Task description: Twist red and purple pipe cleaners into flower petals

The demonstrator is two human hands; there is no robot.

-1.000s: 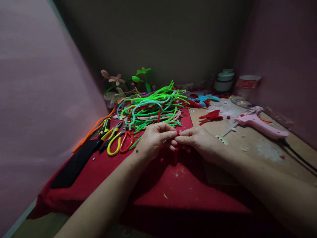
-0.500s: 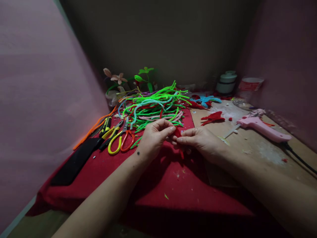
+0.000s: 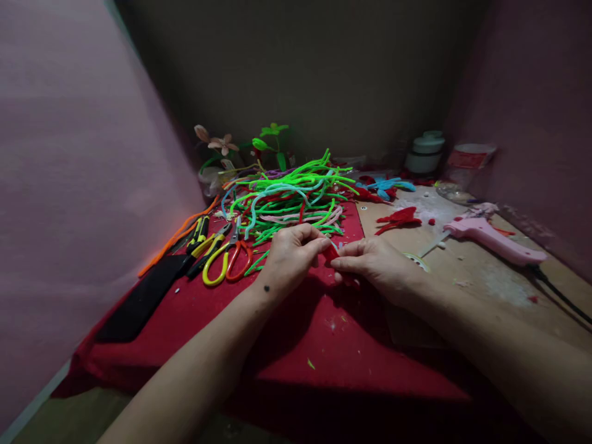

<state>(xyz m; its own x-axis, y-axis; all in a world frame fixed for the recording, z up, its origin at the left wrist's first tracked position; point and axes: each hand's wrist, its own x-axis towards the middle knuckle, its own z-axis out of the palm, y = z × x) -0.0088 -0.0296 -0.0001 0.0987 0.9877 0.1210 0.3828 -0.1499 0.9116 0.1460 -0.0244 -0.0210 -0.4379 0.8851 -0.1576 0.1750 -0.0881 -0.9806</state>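
Metal scissors with yellow and red handles (image 3: 234, 244) lie within reach on the red cloth-covered counter (image 3: 287, 364). Above it, the left hand (image 3: 289, 250) pinches a small fuzzy red piece (image 3: 330, 252), seemingly steadying it for the right hand (image 3: 377, 268), fingertips closed on its other side.

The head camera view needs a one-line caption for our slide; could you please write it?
Two hands pinch a red fuzzy piece above a red cloth.

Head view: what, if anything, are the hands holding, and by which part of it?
The left hand pinches a red chenille piece near its upper-left edge, the right hand near its lower right; its full shape is partly hidden.
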